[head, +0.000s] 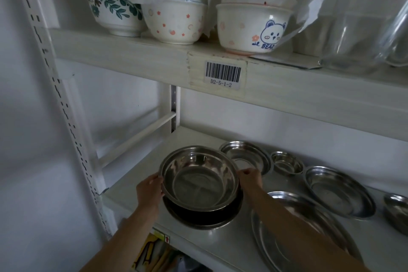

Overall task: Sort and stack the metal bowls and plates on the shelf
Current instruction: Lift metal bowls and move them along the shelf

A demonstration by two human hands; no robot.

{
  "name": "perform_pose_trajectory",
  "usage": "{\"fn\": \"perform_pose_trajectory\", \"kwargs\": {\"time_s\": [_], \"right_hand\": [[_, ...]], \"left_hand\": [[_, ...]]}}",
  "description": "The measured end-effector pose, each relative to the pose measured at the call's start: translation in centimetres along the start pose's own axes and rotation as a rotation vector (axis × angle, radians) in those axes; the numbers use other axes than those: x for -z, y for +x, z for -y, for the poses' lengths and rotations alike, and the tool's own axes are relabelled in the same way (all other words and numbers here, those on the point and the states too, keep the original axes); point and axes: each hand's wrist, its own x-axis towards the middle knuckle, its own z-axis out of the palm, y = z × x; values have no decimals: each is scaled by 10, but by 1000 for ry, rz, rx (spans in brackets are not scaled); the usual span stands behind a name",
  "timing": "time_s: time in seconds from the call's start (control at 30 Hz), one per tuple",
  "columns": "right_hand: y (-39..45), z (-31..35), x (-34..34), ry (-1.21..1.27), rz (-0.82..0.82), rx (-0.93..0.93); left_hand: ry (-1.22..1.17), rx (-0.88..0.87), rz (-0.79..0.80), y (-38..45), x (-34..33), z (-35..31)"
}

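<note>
A large metal bowl (199, 180) sits tilted in a second, darker metal bowl (198, 219) at the left of the lower shelf (136, 174). My left hand (149, 192) grips its left rim and my right hand (250, 180) grips its right rim. Behind it lies a shallow metal plate (245, 154). To the right stand a small metal bowl (287, 162), a deeper metal plate (337, 192) and another bowl (397, 210) cut off by the frame edge. A wide flat metal plate (276, 240) lies at the front, partly under my right forearm.
The upper shelf (154, 51) carries stacked ceramic bowls (174, 20) wrapped in white paper, and glass containers (353, 28) at the right. A barcode label (223, 75) marks its front edge. The white perforated upright (55, 86) stands at the left. Yellow packaging (152, 252) shows below.
</note>
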Motion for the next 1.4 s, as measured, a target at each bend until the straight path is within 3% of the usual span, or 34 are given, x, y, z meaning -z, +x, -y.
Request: {"fn": "perform_pose_trajectory", "kwargs": {"time_s": [0.37, 0.7, 0.9, 1.07, 1.4], "right_hand": [[7, -19, 9, -328, 30, 67], [9, -21, 13, -455, 28, 126], [9, -23, 12, -475, 80, 173], [6, -22, 6, -525, 179, 142], [-6, -19, 5, -522, 125, 155]], "left_hand": [[201, -79, -57, -5, 3, 28], [294, -156, -138, -10, 0, 40], [272, 75, -73, -3, 5, 48], [224, 64, -13, -11, 3, 44], [149, 50, -40, -15, 4, 43]]}}
